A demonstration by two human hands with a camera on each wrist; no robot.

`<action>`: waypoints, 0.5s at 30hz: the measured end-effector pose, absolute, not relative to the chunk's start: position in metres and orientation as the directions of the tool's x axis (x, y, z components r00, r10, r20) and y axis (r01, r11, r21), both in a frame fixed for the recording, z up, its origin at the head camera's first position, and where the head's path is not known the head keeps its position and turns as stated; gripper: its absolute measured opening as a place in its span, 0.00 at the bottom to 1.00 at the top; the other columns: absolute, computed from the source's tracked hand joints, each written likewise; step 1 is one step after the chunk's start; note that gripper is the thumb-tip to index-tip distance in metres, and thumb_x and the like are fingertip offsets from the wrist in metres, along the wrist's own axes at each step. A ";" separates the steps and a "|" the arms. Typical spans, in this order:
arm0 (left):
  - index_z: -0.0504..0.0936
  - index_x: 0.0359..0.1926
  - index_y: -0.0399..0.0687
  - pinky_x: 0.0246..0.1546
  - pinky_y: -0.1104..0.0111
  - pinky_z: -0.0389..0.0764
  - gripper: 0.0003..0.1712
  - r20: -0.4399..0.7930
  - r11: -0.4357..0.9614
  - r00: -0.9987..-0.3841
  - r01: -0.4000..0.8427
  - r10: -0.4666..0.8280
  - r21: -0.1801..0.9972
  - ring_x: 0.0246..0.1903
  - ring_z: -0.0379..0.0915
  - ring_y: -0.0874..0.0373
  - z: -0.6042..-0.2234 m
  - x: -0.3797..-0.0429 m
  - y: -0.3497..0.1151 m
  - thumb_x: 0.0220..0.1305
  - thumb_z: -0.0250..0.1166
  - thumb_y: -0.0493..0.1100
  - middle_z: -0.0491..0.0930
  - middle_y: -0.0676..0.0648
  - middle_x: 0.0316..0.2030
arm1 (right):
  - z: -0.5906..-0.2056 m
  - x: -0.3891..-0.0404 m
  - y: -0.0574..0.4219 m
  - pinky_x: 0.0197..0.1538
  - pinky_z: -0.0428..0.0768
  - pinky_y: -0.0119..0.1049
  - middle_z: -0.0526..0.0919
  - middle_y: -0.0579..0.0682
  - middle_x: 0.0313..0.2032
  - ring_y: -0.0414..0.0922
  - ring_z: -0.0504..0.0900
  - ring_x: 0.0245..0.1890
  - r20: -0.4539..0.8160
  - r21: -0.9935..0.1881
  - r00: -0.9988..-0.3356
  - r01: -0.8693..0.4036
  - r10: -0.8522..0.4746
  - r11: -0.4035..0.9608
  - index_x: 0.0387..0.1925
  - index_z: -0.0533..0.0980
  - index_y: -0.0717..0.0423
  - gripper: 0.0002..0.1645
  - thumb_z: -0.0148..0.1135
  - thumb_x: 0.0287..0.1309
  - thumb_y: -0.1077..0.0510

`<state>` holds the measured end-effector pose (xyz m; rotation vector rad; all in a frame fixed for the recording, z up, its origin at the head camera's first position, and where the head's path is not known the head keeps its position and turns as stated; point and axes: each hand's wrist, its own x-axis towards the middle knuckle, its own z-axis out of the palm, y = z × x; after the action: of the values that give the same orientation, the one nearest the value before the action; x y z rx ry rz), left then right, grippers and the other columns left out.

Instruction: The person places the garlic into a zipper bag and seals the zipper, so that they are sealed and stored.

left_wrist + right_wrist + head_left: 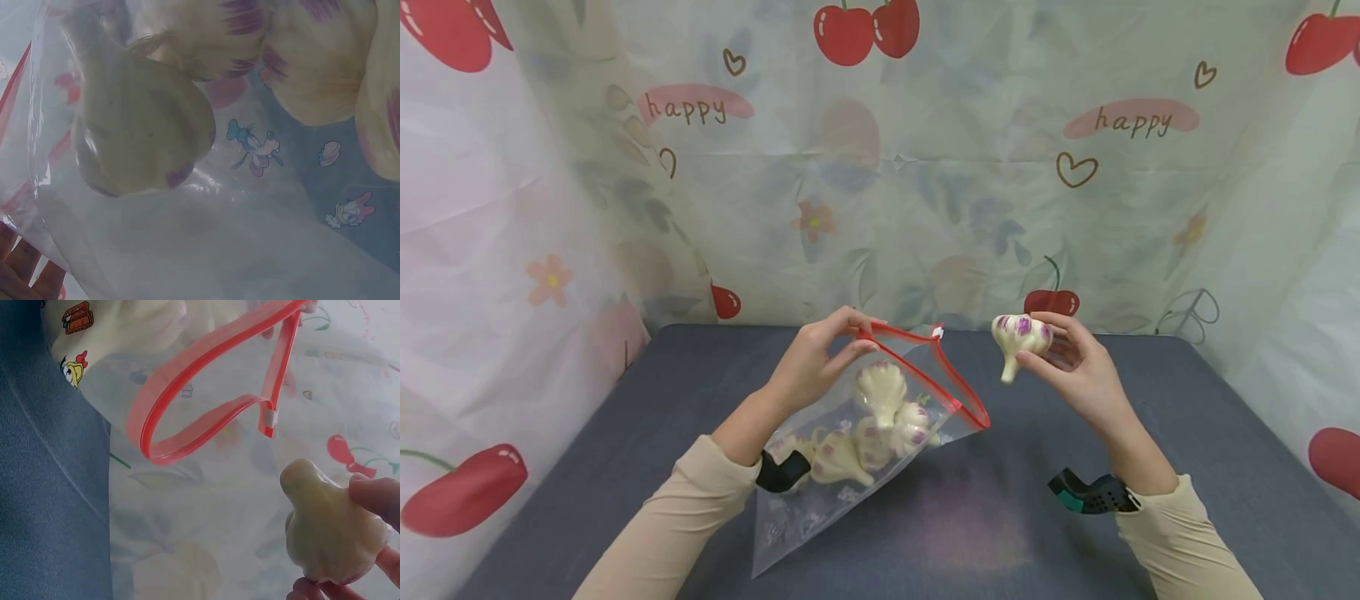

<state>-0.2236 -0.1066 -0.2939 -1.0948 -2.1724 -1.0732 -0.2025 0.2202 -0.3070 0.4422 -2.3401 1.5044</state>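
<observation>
My left hand [820, 354] pinches the red rim of a clear zip bag [805, 529] at its upper left corner and holds it up, tilted. The bag's mouth gapes toward the right, with a white slider [937, 332] on the red zip strip [187, 381]. Several garlic bulbs [882, 390] lie inside, seen large through the plastic in the left wrist view, where one pale bulb [147, 125] hangs stem up. To the right of the mouth, my right hand [1078, 367] grips another garlic bulb [1022, 333] between thumb and fingers, its stem pointing down, apart from the bag.
Below is a dark grey-blue table [985, 517]. A pale curtain [902, 242] printed with cherries and flowers stands behind it and along both sides. Each wrist wears a black strap [1093, 493]. Small cartoon figures [253, 147] are printed on the bag.
</observation>
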 end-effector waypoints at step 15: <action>0.73 0.38 0.43 0.45 0.62 0.80 0.11 0.691 0.390 -0.571 0.817 0.444 0.424 0.42 0.82 0.52 -0.293 -0.222 -0.105 0.57 0.63 0.44 0.83 0.43 0.42 | -0.306 -0.199 0.209 0.49 0.75 0.18 0.73 0.35 0.49 0.28 0.76 0.47 0.452 -0.805 -0.878 -0.478 -0.159 0.351 0.59 0.66 0.59 0.31 0.65 0.55 0.63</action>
<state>-0.2223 -0.1054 -0.2928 -1.0805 -2.1817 -1.0545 -0.1991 0.2091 -0.3060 0.5663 -2.3228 1.5364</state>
